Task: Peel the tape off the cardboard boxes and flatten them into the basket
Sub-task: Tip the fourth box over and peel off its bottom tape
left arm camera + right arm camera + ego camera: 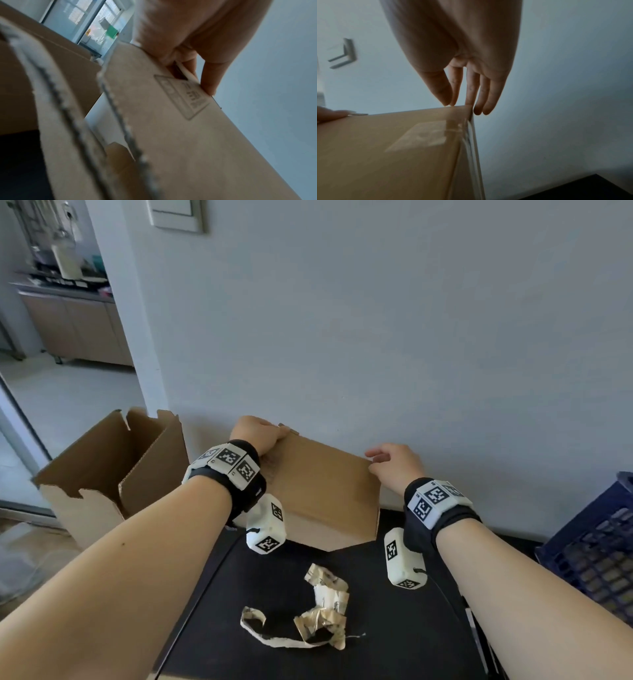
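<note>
A brown cardboard box (pixel 322 491) stands on the black table (pixel 394 628) against the wall. My left hand (pixel 270 436) grips its far left top corner, fingers (pixel 211 78) curled over the edge beside a printed stamp. My right hand (pixel 380 460) is at the box's right top corner, with straight fingertips (pixel 469 102) touching the edge. A patch of clear tape (pixel 423 135) shines on the box (pixel 385 148) just below that corner and runs down the corner edge. A crumpled strip of peeled tape (pixel 318 611) lies on the table in front of the box.
A second cardboard box (pixel 113 470), open at the top, stands left of the table. A dark blue plastic basket (pixel 592 546) sits at the right edge. The grey wall rises directly behind the box.
</note>
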A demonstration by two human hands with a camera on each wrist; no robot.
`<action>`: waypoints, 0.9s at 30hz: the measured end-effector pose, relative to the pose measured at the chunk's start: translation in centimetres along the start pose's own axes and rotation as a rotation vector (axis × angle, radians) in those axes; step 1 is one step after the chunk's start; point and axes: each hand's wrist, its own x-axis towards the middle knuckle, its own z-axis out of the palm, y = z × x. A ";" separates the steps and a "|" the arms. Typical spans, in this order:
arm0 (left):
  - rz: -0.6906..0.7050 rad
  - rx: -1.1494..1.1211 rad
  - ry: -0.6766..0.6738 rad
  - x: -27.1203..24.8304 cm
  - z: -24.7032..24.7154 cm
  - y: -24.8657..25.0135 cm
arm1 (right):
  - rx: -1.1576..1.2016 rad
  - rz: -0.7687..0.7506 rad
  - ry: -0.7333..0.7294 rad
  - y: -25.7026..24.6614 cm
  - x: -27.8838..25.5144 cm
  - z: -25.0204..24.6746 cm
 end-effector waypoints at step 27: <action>0.350 0.513 -0.273 4.0 5.4 -2.8 | -0.103 -0.027 -0.182 -1.8 4.0 4.5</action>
